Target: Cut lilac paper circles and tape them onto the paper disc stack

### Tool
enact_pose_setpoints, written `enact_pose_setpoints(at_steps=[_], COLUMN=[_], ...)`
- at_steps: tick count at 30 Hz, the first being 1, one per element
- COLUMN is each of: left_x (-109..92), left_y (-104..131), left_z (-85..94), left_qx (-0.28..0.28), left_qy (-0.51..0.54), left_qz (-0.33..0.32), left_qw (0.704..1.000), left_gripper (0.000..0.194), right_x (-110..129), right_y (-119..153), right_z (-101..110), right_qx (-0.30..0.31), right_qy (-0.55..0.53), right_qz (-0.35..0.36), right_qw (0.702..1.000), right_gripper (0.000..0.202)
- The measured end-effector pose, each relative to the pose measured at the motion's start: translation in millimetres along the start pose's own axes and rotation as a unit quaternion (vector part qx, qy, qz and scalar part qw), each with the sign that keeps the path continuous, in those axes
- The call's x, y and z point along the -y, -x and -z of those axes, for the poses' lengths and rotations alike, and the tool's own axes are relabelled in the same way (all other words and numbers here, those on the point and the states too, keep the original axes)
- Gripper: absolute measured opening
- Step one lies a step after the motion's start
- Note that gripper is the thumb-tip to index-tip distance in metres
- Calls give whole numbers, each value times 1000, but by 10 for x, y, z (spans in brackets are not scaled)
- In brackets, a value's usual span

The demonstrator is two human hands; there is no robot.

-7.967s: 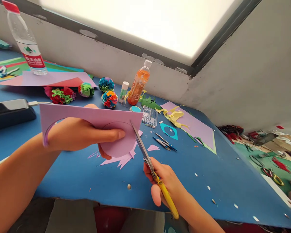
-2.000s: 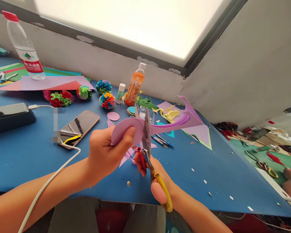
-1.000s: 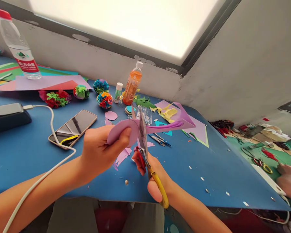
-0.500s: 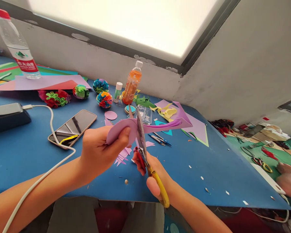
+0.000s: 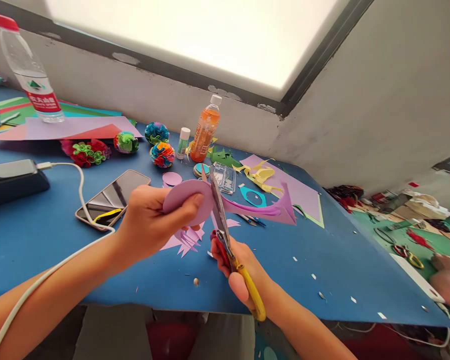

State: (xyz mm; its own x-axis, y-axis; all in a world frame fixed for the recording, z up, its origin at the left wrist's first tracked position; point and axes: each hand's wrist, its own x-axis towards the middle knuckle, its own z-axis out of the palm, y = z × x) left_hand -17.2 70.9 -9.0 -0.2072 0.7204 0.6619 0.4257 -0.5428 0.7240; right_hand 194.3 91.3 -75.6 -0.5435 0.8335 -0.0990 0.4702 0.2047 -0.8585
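My left hand [image 5: 165,215] pinches a stack of purple paper [image 5: 185,195], its thumb pressed on a rounded, disc-like part. From that part a curled purple offcut strip [image 5: 262,210] trails off to the right. My right hand [image 5: 236,270] grips scissors [image 5: 223,225] with one red and one yellow handle. Their blades are parted and stand upright at the right edge of the rounded paper. Below the left hand lie purple paper scraps [image 5: 189,242] with jagged ends. A small purple paper circle [image 5: 171,178] rests on the blue table behind.
Around my hands are a phone [image 5: 114,197], a white cable [image 5: 80,187], an orange drink bottle [image 5: 205,130], a glue stick [image 5: 183,143], paper flower balls [image 5: 162,154] and a water bottle [image 5: 35,82]. At far right, another person's hand [image 5: 448,275] is by a green table.
The purple offcut strip has swung downward on the right, uncovering more of a turquoise paper ring. The rounded paper has turned slightly in my left hand. Both hands keep their holds.
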Motion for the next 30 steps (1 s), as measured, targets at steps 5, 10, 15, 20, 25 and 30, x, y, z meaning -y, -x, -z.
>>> enact_pose_setpoints(at_steps=[5,10,15,20,25,30], left_x=[23,59,92,108,134,242], left_y=[-68,-139,-201,-245,-275,-265], left_z=[58,143,218,307,333,176], left_qx=[31,109,151,228,255,264], left_qy=[16,66,99,85,91,66], left_qz=[36,69,108,154,204,210], left_qw=[999,989,978,958,941,939], left_gripper=[35,29,24,23,24,32], right_x=[-10,70,197,232,256,314], right_y=[13,31,39,23,-33,-197], right_z=[5,54,92,132,199,356], right_qx=[12,26,37,32,-10,-27], right_qy=[-66,-67,-13,88,151,242], right_qz=[-50,-77,-62,-3,30,-60], right_qw=[997,994,997,996,988,968], right_gripper=[27,26,22,30,30,29])
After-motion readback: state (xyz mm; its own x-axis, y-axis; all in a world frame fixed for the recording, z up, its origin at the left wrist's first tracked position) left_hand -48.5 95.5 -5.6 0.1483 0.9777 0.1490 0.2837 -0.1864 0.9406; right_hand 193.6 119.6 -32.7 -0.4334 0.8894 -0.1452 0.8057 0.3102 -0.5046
